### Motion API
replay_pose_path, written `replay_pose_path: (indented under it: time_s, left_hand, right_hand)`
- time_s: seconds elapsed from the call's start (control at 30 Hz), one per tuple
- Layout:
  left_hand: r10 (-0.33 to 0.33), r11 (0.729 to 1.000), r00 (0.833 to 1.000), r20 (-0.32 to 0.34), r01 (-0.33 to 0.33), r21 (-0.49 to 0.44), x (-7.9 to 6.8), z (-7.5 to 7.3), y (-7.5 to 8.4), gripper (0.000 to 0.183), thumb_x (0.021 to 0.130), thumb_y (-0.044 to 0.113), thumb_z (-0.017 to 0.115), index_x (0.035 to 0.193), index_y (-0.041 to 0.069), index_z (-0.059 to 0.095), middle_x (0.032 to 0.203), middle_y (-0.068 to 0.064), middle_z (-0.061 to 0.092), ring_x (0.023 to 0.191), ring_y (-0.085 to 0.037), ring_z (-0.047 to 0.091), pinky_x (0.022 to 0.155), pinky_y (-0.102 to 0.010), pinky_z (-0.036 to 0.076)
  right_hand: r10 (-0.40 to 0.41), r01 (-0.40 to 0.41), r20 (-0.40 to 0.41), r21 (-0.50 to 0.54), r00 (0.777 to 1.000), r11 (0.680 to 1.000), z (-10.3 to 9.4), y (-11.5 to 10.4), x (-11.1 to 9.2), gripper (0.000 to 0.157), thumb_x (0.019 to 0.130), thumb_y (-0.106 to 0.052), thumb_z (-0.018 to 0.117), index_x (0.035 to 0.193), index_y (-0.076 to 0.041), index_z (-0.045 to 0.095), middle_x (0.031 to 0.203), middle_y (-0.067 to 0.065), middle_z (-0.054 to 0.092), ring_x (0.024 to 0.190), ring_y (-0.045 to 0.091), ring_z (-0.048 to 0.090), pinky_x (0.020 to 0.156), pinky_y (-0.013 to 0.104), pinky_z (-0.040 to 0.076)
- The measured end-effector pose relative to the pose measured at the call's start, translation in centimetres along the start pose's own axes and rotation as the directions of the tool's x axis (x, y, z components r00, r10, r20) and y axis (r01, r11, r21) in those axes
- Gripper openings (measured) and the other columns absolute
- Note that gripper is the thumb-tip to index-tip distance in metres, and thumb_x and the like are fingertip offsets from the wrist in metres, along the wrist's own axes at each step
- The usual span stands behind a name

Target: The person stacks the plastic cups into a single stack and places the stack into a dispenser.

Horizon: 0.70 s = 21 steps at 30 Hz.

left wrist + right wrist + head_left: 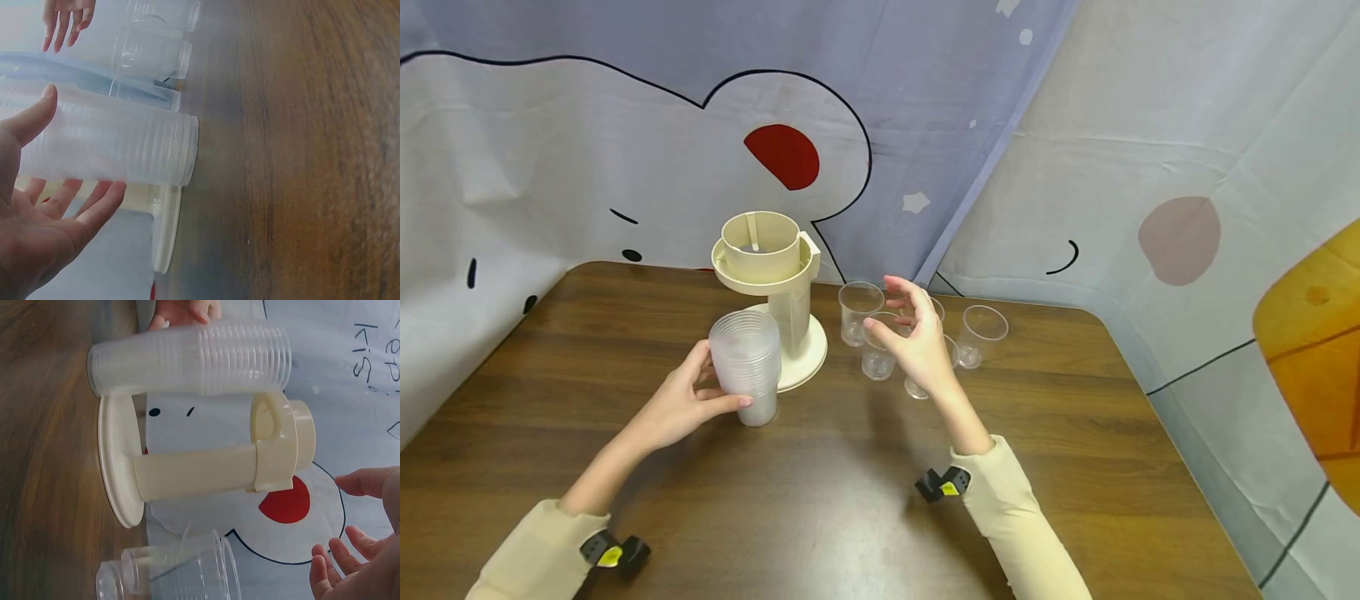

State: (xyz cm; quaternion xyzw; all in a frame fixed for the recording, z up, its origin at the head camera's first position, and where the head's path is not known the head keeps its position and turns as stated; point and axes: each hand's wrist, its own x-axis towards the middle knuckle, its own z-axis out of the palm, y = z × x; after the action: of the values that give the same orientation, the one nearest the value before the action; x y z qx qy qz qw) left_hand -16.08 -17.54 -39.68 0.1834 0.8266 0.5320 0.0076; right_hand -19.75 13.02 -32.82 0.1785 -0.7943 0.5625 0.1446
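A tall nested stack of clear plastic cups [746, 358] stands upright in front of a cream cup holder [790, 321]. My left hand [681, 402] holds this stack from the left, thumb on the near side and fingers around the other. In the left wrist view, the stack [119, 137] lies between the thumb and the fingertips. My right hand [917, 337] is raised over several single clear cups [877, 362], fingers spread and bent a little, with nothing between them. It partly covers the cups behind it.
The cream holder has a ring-shaped top, a column and a round base [808, 358] on the brown wooden table [820, 500]. One single cup [981, 333] stands at the right of the group. A printed curtain [955, 167] hangs right behind the table.
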Motion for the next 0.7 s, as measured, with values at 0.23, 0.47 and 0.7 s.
replay_pose_path:
  time_s: [0.23, 0.47, 0.7]
  left_hand:
    - [0.003, 1.0, 1.0, -0.001, -0.003, -0.003, 0.0, 0.0, 0.0, 0.073, 0.084, 0.013, 0.075, 0.14, 0.005, 0.028, 0.135, -0.022, 0.047, 0.122, -0.042, 0.052, 0.091, -0.044, 0.055]
    - [0.002, 1.0, 1.0, -0.002, -0.002, 0.003, -0.1, 0.0, 0.0, 0.073, 0.084, 0.013, 0.075, 0.14, 0.005, 0.028, 0.135, -0.022, 0.047, 0.122, -0.042, 0.052, 0.091, -0.045, 0.055]
    - [0.008, 1.0, 1.0, -0.001, -0.008, -0.001, -0.1, 0.0, 0.0, 0.073, 0.084, 0.012, 0.075, 0.14, 0.005, 0.028, 0.135, -0.022, 0.048, 0.121, -0.042, 0.052, 0.09, -0.043, 0.056]
  right_hand:
    - [0.02, -0.021, -0.021, -0.017, 1.0, 1.0, -1.2, 0.6, -0.2, 0.058, 0.081, -0.007, 0.073, 0.134, -0.006, 0.048, 0.133, 0.013, 0.049, 0.116, 0.033, 0.05, 0.096, 0.052, 0.045]
    - [0.035, -0.036, -0.031, -0.027, 0.999, 0.999, -2.5, 1.0, -0.2, 0.06, 0.081, -0.006, 0.074, 0.135, -0.005, 0.047, 0.136, 0.012, 0.048, 0.12, 0.032, 0.047, 0.104, 0.049, 0.042]
    - [0.072, -0.075, -0.04, -0.065, 0.997, 0.995, -3.9, 1.6, -0.6, 0.063, 0.081, -0.009, 0.075, 0.136, -0.005, 0.045, 0.138, 0.012, 0.047, 0.124, 0.027, 0.046, 0.11, 0.049, 0.037]
